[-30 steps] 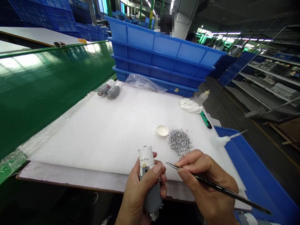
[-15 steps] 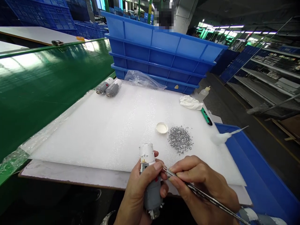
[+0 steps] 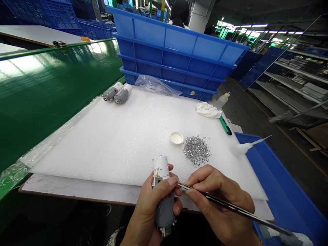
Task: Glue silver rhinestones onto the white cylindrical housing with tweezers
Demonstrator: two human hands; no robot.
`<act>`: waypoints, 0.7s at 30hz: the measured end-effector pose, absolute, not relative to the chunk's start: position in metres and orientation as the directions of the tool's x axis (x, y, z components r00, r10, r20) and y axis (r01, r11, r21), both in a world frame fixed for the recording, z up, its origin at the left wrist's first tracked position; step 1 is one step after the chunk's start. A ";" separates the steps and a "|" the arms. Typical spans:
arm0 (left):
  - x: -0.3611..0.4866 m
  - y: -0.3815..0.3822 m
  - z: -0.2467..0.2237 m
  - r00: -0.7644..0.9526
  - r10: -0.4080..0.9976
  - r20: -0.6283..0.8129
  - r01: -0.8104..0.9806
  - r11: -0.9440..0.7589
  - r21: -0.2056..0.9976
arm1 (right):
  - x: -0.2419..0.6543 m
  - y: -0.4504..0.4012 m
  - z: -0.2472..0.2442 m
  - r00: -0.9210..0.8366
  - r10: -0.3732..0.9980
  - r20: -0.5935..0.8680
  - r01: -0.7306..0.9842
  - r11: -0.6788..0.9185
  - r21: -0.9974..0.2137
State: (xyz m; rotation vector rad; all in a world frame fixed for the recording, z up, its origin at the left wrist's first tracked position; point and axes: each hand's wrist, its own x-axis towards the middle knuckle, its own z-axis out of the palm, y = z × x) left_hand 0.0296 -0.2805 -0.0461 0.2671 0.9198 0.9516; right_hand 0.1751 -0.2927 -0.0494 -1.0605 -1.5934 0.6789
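Note:
My left hand (image 3: 153, 201) is wrapped round a grey and white model spacecraft (image 3: 165, 212), its white end pointing away from me. Small knobs stick out round the white part. Pinched in my right hand (image 3: 217, 201) is a pair of tweezers (image 3: 225, 204), whose tips reach to my left fingertips beside the model. Whether the tips hold a small part is too fine to make out. Beyond my hands lie a heap of tiny silvery parts (image 3: 196, 150) and a small round white dish (image 3: 176, 138), both on the white foam sheet (image 3: 102, 147).
Two similar models (image 3: 121, 94) lie at the far left of the sheet. Stacked blue crates (image 3: 174, 54) stand at the back, behind a clear plastic bag (image 3: 156, 87). At right are a white cloth (image 3: 208, 110), a green cutter (image 3: 225, 125), a dropper bottle (image 3: 242, 148) and a blue bin (image 3: 287, 191).
The rear end of the tweezers has swung up and to the right, with my right hand shifting slightly. Their tips stay by my left fingers, and the model is still held.

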 end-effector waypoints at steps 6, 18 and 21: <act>0.026 -0.282 -0.048 0.275 0.806 -0.525 -0.529 0.583 0.617 | 0.178 -0.292 -0.047 -0.053 0.925 0.377 0.251 0.378 -0.891; 0.027 -0.289 -0.056 0.266 0.864 -0.427 -0.542 0.500 0.675 | 0.177 -0.293 -0.056 0.071 0.980 0.187 -0.004 0.188 -0.982; 0.028 -0.291 -0.057 0.185 0.873 -0.451 -0.538 0.474 0.697 | 0.175 -0.294 -0.053 0.098 0.958 0.269 0.092 0.261 -0.961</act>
